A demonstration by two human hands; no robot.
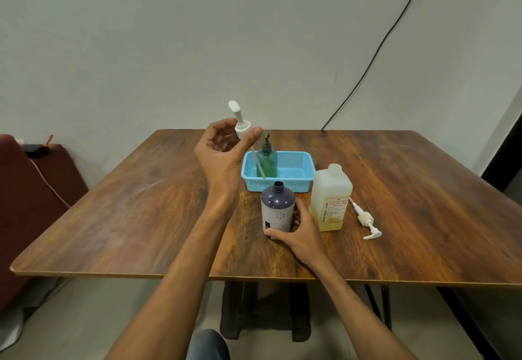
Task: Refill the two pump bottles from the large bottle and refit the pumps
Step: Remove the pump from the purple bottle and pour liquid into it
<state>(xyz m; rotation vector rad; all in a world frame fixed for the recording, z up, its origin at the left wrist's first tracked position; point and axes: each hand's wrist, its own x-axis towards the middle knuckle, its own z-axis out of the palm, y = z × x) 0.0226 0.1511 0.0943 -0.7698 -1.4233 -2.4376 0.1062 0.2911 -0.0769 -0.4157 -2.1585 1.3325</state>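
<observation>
We're holding the white pump up in the air with our left hand, its fingers and thumb pinching the collar, and the dip tube is hanging down in front of the blue basket. Our right hand is gripping the dark purple bottle, fingers curled round its lower half. That one's standing open-necked on the tabletop. The large bottle is sitting uncapped just right of it, with a second pump lying alongside. The green pump bottle is standing in the basket, pump on.
</observation>
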